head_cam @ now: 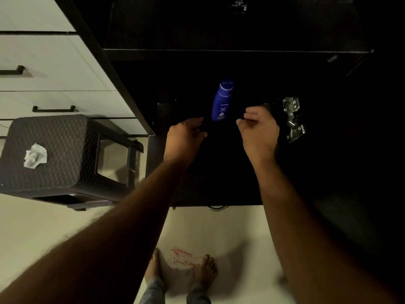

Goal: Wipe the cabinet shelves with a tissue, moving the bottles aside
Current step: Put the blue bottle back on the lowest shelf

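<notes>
One blue bottle (pixel 221 99) on a dark cabinet shelf (pixel 219 172), two hands, left hand (pixel 185 139) and right hand (pixel 259 128), one crumpled tissue (pixel 35 156), one dark woven stool (pixel 65 154), two drawer handles (pixel 53 109), one metal hinge (pixel 292 119), two bare feet (pixel 206 270)

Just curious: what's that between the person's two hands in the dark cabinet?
In the head view, a blue Nivea bottle stands between the left hand and right hand, slightly beyond them.

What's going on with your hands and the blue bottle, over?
Left hand and right hand low in dark cabinet, grips unclear. Blue plastic lotion bottle upright between them, untouched. Crumpled white tissue on brown woven stool.
</notes>
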The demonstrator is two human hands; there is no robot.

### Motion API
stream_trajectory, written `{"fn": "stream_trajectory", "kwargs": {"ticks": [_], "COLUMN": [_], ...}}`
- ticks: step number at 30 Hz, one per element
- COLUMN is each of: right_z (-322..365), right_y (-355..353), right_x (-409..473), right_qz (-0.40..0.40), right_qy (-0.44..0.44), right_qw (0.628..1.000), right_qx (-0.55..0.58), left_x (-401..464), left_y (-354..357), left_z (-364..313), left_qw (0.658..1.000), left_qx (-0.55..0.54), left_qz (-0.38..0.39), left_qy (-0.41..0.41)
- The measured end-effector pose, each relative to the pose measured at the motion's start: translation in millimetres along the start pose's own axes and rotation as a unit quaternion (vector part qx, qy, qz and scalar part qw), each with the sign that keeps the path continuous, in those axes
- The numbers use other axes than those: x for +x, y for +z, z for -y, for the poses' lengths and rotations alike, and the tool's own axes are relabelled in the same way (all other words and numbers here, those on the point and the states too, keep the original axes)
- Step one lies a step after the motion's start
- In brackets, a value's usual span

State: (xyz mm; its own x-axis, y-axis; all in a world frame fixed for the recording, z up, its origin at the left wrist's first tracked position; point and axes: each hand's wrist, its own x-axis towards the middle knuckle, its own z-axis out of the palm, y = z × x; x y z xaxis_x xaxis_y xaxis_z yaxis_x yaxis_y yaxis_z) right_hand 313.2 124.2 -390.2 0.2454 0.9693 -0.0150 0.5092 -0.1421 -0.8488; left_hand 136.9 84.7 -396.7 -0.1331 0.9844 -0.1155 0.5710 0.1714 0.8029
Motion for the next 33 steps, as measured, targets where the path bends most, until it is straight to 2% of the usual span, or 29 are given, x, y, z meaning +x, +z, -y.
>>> {"fn": "stream_trajectory", "kwargs": {"ticks": [4, 10, 16, 19, 21, 24, 33], "right_z": [24.5, 76.5, 129.9, 153.6, 186.2, 197.6, 270.4], "right_y": [-17.5, -74.4, -133.3, -155.7, -172.7, -183.5, -255.2], "right_x": [-35.0, -113.2, -175.7, -190.7, -214.2, -215.5, -277.4], "right_qz": [0.008, 0.038, 0.046, 0.032, -0.005, -0.019, -0.140], "right_qy": [-0.017, -0.076, -0.121, -0.116, -0.133, -0.125, -0.183], "right_qw": [1.000, 0.995, 0.985, 0.983, 0.981, 0.980, 0.959], "right_qx": [-0.012, -0.047, -0.116, -0.136, -0.144, -0.152, -0.166], "left_x": [-55.5, -130.5, -185.7, -199.2, -215.9, -214.3, -242.7], "left_y": [-22.9, -73.6, -118.3, -140.5, -176.5, -194.1, -268.1], "left_z": [-20.0, -90.1, -139.4, -157.3, -169.0, -174.7, -227.5], "left_qw": [0.998, 0.982, 0.979, 0.973, 0.967, 0.963, 0.923], "left_qx": [0.057, 0.176, 0.185, 0.202, 0.207, 0.219, 0.237], "left_qz": [0.027, 0.024, 0.013, 0.017, 0.009, -0.003, -0.062], "left_qy": [0.010, 0.058, 0.084, 0.108, 0.151, 0.158, 0.297]}}
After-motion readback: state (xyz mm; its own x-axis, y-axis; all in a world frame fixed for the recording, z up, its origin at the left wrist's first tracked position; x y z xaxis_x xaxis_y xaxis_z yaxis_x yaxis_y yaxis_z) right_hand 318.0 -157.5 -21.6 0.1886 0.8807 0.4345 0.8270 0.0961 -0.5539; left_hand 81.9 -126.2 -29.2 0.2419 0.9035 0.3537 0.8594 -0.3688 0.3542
